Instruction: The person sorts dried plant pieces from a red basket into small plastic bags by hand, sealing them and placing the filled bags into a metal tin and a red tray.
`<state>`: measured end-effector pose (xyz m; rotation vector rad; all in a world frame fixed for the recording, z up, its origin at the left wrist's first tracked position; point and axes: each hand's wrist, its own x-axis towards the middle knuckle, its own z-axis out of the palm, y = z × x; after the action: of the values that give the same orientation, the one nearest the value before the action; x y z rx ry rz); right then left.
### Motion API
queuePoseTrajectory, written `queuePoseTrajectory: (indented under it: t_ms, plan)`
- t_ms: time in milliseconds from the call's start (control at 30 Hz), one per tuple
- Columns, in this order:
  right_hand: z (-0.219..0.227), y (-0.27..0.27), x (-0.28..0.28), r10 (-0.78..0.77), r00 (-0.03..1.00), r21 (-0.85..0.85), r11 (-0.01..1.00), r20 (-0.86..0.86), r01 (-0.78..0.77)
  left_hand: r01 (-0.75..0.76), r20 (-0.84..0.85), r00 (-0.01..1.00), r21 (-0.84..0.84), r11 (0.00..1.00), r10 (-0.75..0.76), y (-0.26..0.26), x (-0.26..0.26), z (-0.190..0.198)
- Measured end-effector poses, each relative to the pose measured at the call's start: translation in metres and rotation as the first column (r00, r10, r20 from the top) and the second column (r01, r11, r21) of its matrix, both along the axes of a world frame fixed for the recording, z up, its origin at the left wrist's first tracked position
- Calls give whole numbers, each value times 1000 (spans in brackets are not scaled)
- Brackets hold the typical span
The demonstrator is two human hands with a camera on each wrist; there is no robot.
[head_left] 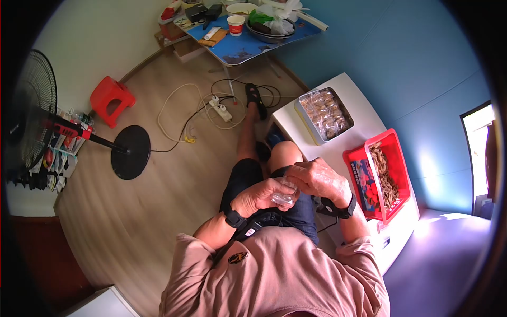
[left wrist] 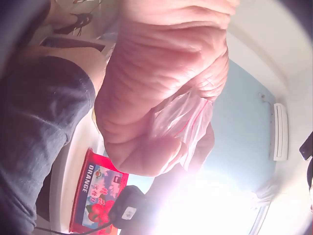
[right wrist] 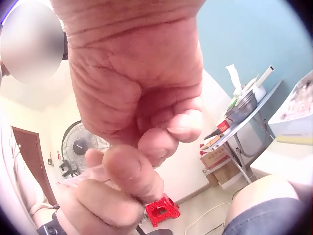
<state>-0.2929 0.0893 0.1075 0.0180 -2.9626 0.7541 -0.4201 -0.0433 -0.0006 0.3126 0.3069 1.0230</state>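
Curling around a small clear plastic bag [head_left: 283,199], the fingers of the left hand [head_left: 257,196] are closed on it, and the bag is held just above the lap, between the two hands. In the left wrist view its clear film is seen pressed under the thumb, with a red line running across it. The right hand [head_left: 323,179] is brought against the bag's upper end with its fingers bent; whether the film is pinched there cannot be told, as the fingertips are hidden. Much of the bag is covered by the hands themselves. A black band [head_left: 236,219] is worn on the left wrist, and another is strapped on the right.

Just beside the right arm, a white cabinet [head_left: 365,108] is topped by a metal tin [head_left: 307,124] filled with wrapped packets [head_left: 325,111], and by a red basket [head_left: 364,185] in which brown, stick-like pieces [head_left: 386,179] are piled. Farther off, a blue table [head_left: 240,51] is crowded with a paper cup [head_left: 236,26] and a bowl. Cords are spread over the floor around a power strip [head_left: 222,111], and a red stool [head_left: 103,95] is placed near a standing fan [head_left: 68,126].
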Motion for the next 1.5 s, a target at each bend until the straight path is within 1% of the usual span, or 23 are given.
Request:
queuePoseTrajectory:
  t_ms: [100,200,233,267,300,367,500,567,600,667,767,800,867,900,967,1000,1100,1233,1300,1333,1400,1433,1500]
  plan:
    - [-7,0,6,-45,999,-53,998,-17,44,62,32,998,25,998,-63,4,0,-6]
    - [-14,-3,13,-102,992,-122,988,-68,93,88,77,993,-18,996,-87,5,1,-8]
    - [-15,-4,16,-180,983,-190,967,-46,168,91,78,993,-22,996,-89,4,2,-8]
    - [-15,-5,17,-256,967,-255,936,-19,243,73,11,997,-51,996,-73,4,2,-2]
    - [-15,-6,18,-260,965,-259,934,-17,247,56,-56,997,-79,995,-61,3,1,2]
    - [-16,-7,20,-333,942,-377,870,28,319,81,-46,995,-71,994,-84,5,-1,5]
    - [-39,-9,28,-337,936,-460,818,99,344,103,-59,993,-60,993,-107,6,0,9]
    - [-50,-11,29,-334,942,-479,825,16,301,91,-68,993,-34,995,-93,6,1,7]
    - [-51,-13,30,-336,942,-481,823,17,302,73,-77,994,-5,997,-73,6,1,6]
    - [-51,-18,30,-417,906,-548,742,74,387,51,-63,997,-8,999,-52,4,1,1]
    - [-65,-10,33,-439,898,-586,724,17,365,24,-57,998,-45,999,-26,9,2,-11]
    - [-65,-11,32,-441,897,-586,723,17,366,21,-60,998,-70,997,-25,9,1,-13]
    - [-64,-14,32,-467,878,-599,675,106,431,27,-59,998,-94,995,-33,9,2,-13]
    - [-63,-13,33,-469,877,-597,675,105,432,30,-58,998,-118,993,-37,9,3,-13]
    - [-61,-12,34,-397,911,-476,784,111,400,45,-44,998,-124,991,-51,9,6,-14]
    - [-61,-11,34,-364,925,-451,812,107,372,60,-30,997,-131,990,-65,9,7,-15]
    - [-62,-14,34,-341,932,-417,835,122,359,91,-9,996,-159,983,-93,8,8,-22]
    - [-62,-20,35,-363,920,-426,816,146,390,115,60,993,-229,967,-104,5,6,-23]
    - [-65,-24,36,-366,914,-421,812,174,405,155,-43,985,-227,962,-169,5,6,-20]
    - [-67,-26,36,-366,914,-420,812,176,406,155,-41,985,-227,962,-169,4,7,-22]
    - [-75,-24,37,-336,925,-440,813,180,381,100,-139,983,-161,982,-123,6,12,-33]
    - [-74,-26,37,-337,924,-439,813,182,383,101,-136,983,-161,982,-123,4,13,-38]
    - [-64,-28,35,-365,905,-478,769,216,424,24,-208,977,-141,990,-54,1,12,-42]
